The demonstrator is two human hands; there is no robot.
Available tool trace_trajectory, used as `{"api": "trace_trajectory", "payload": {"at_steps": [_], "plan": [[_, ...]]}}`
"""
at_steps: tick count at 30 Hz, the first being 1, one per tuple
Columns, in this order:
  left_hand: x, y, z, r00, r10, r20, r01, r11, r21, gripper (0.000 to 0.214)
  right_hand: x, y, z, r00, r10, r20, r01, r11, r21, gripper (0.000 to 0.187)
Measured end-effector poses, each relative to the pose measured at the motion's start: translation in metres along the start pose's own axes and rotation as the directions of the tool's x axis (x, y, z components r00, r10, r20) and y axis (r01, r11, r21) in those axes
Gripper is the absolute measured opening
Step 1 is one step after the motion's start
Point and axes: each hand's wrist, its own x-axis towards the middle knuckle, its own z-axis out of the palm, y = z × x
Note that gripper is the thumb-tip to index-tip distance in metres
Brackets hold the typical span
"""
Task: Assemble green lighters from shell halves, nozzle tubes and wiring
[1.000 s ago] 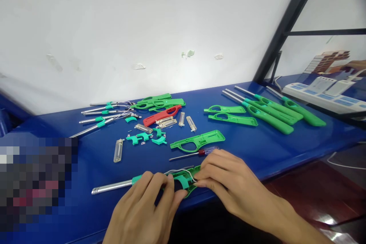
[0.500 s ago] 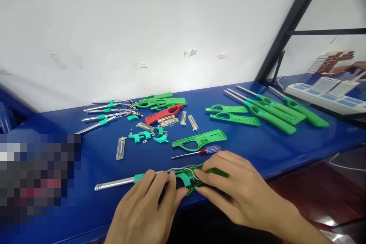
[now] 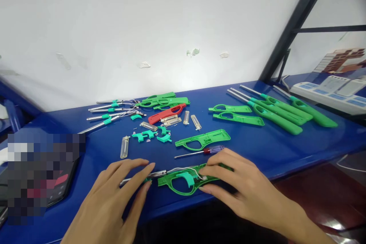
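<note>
Near the table's front edge lies a green lighter half shell (image 3: 162, 181), its open inside facing up. A teal trigger (image 3: 187, 178) sits by its finger loop, and a white wire (image 3: 183, 168) runs above it. My right hand (image 3: 237, 187) grips the shell's handle end, fingertips by the wire's end. My left hand (image 3: 117, 194) is closed around the metal lighter tube (image 3: 159, 174), which reaches the shell's front end; the fingers partly cover the tube and its teal collar. A screwdriver (image 3: 210, 151) and another green half shell (image 3: 213, 139) lie just beyond.
Loose teal triggers (image 3: 149, 134), clear fuel tanks (image 3: 124, 147) and a red half shell (image 3: 162, 115) lie further back. Several tubes with wires (image 3: 107, 121) are at the left, closed green lighters (image 3: 280, 116) at the right. A power strip (image 3: 323, 93) stands beyond the black frame.
My left hand has moved left from the trigger and finger loop to the metal tube, uncovering the loop. The tube's front end is now mostly hidden. My right hand stays at the handle.
</note>
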Motion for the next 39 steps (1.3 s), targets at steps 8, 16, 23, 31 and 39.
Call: {"api": "trace_trajectory", "payload": {"at_steps": [8, 16, 23, 31, 39], "plan": [[-0.002, -0.004, -0.001, 0.998, 0.017, 0.063, -0.014, 0.998, -0.058, 0.029, 0.0, 0.001, 0.0, 1.0, 0.02, 0.01, -0.02, 1.0, -0.001, 0.015], [-0.013, -0.002, -0.001, 0.992, 0.028, 0.123, -0.026, 1.0, -0.013, 0.034, 0.001, 0.0, -0.001, 1.0, 0.008, -0.003, -0.008, 1.0, -0.011, 0.013], [-0.01, -0.007, 0.0, 0.993, 0.072, 0.096, -0.067, 0.996, -0.05, 0.034, 0.001, 0.001, -0.001, 1.0, 0.014, 0.011, -0.014, 1.0, -0.004, 0.014], [-0.006, -0.004, 0.001, 0.994, 0.057, 0.089, -0.05, 0.996, -0.076, 0.033, 0.0, 0.001, 0.0, 1.0, 0.016, 0.009, -0.016, 1.0, 0.003, 0.014], [-0.007, -0.002, 0.01, 0.997, 0.009, 0.078, -0.005, 0.999, -0.053, 0.031, 0.002, 0.0, 0.0, 0.997, 0.071, -0.004, -0.071, 0.997, 0.036, 0.014]]}}
